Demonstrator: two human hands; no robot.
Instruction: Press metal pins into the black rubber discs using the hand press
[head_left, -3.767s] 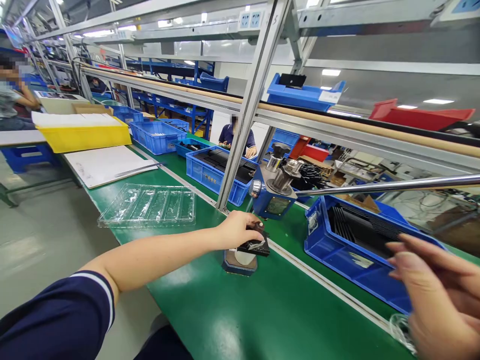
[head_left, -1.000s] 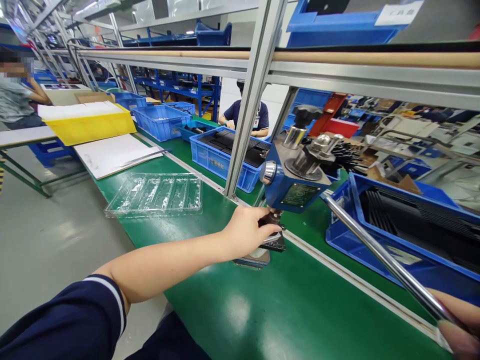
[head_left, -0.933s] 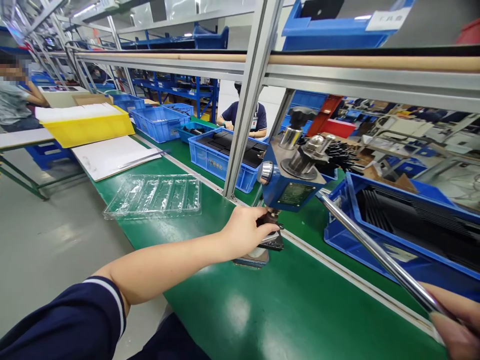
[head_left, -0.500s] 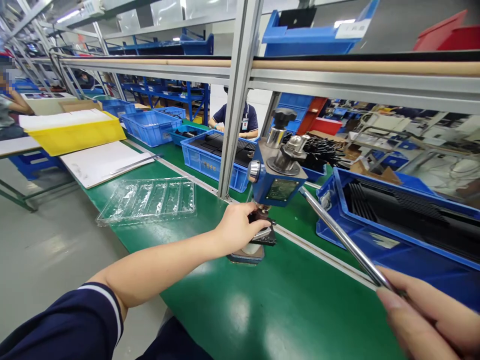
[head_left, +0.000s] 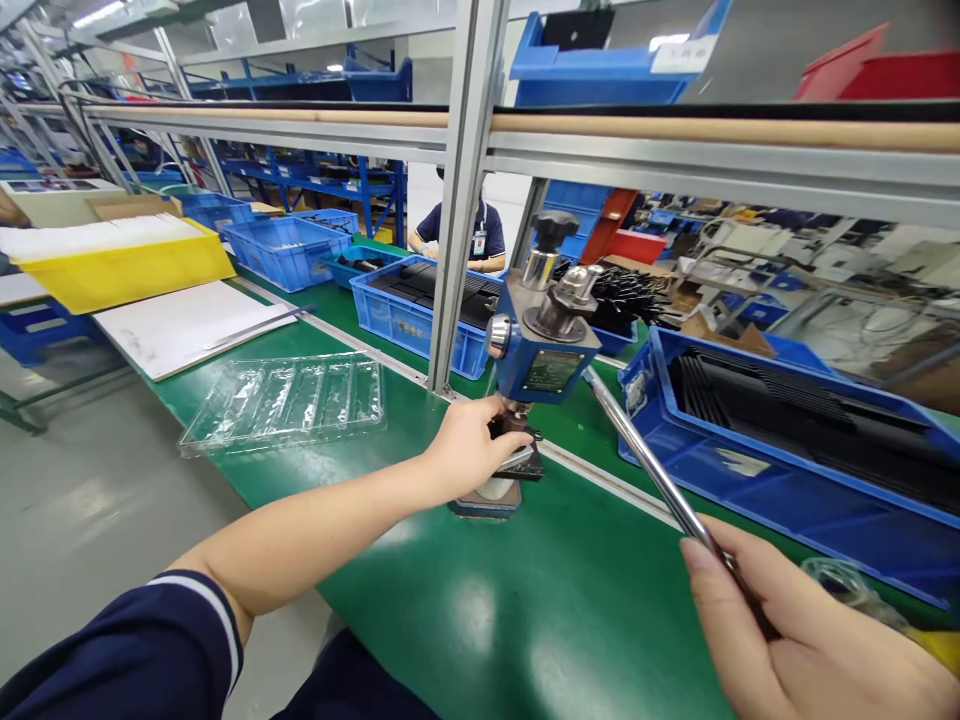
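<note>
A blue hand press (head_left: 546, 355) with a black knob on top stands on the green bench. My left hand (head_left: 466, 450) reaches in under its head, thumb and fingers closed around the spot below the ram. What they hold there is mostly hidden; a dark block-like part (head_left: 529, 462) shows beneath the fingertips. My right hand (head_left: 787, 620) is wrapped around the press's long metal lever (head_left: 649, 455), which slopes from the head down towards me.
A clear plastic tray (head_left: 289, 405) lies left on the bench. Behind it are a white board (head_left: 180, 325) and a yellow bin (head_left: 135, 270). Blue crates (head_left: 750, 480) of black parts stand right and behind the metal post (head_left: 457, 220). A person (head_left: 487, 235) sits opposite.
My right hand has come left with the lever, which now slants more steeply in the picture. My left hand stays at the press. The whole view has shifted slightly.
</note>
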